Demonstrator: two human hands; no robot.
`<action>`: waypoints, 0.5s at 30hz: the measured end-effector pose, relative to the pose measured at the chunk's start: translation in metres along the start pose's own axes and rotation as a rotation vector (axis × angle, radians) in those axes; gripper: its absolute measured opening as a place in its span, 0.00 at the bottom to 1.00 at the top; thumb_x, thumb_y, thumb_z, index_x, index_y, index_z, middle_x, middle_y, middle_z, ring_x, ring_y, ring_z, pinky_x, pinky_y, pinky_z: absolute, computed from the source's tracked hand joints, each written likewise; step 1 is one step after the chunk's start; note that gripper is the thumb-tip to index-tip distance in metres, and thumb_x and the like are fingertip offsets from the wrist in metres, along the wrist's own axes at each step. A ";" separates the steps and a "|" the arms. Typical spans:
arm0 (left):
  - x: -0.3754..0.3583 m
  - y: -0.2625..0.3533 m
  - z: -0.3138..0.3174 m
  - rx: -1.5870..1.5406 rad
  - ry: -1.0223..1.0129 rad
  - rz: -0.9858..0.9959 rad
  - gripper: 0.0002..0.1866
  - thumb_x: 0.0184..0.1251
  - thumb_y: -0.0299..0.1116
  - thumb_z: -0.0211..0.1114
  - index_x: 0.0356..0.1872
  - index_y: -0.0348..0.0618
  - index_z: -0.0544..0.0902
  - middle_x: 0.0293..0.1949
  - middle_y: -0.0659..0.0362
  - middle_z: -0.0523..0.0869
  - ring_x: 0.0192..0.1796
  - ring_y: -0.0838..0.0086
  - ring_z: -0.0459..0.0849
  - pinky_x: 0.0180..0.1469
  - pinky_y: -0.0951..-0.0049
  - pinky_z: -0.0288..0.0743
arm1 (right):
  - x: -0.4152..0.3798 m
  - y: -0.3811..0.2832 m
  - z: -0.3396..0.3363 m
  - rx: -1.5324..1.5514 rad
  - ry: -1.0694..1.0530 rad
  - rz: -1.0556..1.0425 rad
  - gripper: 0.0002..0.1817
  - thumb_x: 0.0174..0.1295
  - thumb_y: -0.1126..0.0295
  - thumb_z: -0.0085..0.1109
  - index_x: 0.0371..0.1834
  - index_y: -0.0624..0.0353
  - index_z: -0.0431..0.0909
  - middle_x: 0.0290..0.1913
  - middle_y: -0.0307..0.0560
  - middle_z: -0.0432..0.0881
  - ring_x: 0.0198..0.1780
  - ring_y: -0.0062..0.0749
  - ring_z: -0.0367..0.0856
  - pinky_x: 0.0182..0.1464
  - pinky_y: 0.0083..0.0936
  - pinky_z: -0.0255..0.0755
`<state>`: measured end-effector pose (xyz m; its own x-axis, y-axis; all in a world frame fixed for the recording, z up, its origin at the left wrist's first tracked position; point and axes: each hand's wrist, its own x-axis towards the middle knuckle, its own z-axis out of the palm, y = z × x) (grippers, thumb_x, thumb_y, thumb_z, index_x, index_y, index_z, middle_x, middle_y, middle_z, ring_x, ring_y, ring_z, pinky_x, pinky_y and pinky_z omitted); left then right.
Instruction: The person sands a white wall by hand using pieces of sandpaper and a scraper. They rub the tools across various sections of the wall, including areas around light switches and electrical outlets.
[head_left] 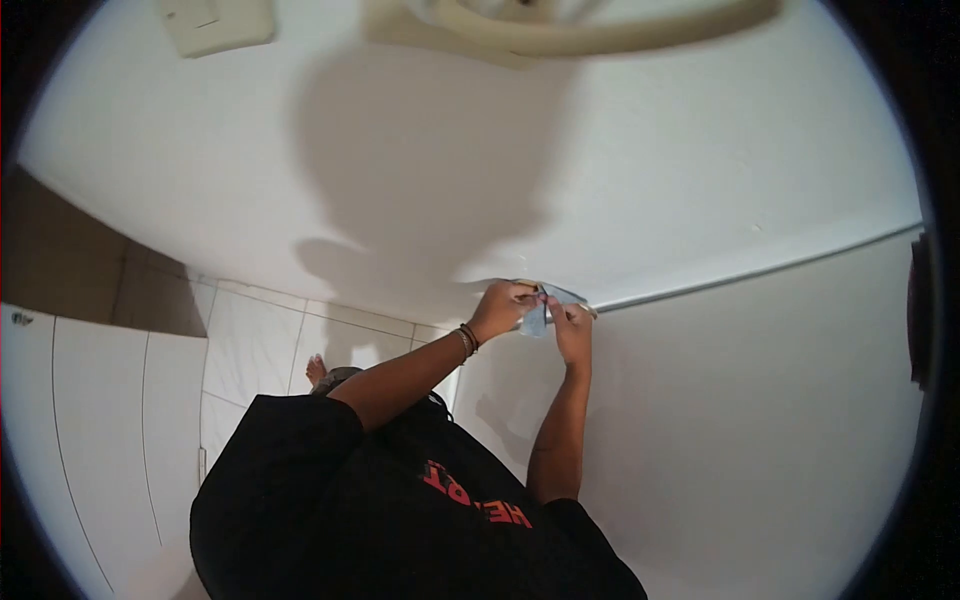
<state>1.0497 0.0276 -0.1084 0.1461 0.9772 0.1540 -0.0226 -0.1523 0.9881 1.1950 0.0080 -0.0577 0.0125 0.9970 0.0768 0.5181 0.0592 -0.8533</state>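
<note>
Black shirt [400, 510] fills the foreground; beyond it, left hand [500, 308] and right hand [572, 325] both pinch a small pale blue paper [535, 318] against the white wall [700, 150].

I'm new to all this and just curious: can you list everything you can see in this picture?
paper piece: one, pale blue-grey, held up against the wall between both hands
wall: one, white, filling most of the view
wall plate: one, cream, top left on the wall
floor tiles: several, white, lower left
foot: one, bare, on the tiles
shirt: one, black with red letters, bottom centre
wristbands: a few, dark, on the left wrist
left hand: one, grip on the paper
right hand: one, grip on the paper
</note>
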 end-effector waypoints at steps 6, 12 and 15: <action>-0.001 0.024 -0.007 0.283 -0.049 -0.052 0.14 0.57 0.39 0.63 0.31 0.36 0.82 0.20 0.50 0.78 0.19 0.69 0.73 0.27 0.73 0.68 | 0.026 0.040 -0.016 0.110 -0.248 -0.008 0.18 0.62 0.62 0.56 0.23 0.68 0.78 0.15 0.32 0.70 0.23 0.14 0.64 0.28 0.17 0.61; 0.034 0.075 0.078 0.557 0.050 0.141 0.12 0.56 0.38 0.65 0.26 0.37 0.81 0.20 0.55 0.79 0.25 0.74 0.77 0.32 0.74 0.70 | 0.070 0.092 -0.084 0.119 -0.344 -0.333 0.21 0.61 0.53 0.53 0.25 0.62 0.80 0.12 0.49 0.68 0.16 0.29 0.67 0.25 0.26 0.63; 0.026 0.147 0.079 0.512 0.073 0.096 0.10 0.56 0.39 0.63 0.29 0.42 0.84 0.28 0.55 0.83 0.31 0.65 0.81 0.36 0.72 0.73 | 0.046 0.016 -0.118 0.062 -0.273 -0.418 0.18 0.62 0.53 0.50 0.34 0.54 0.83 0.21 0.54 0.77 0.25 0.43 0.76 0.34 0.36 0.67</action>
<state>1.1279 0.0187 0.0411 0.0974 0.9604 0.2611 0.4561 -0.2762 0.8460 1.3046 0.0486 -0.0070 -0.4142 0.8635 0.2877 0.3791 0.4510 -0.8080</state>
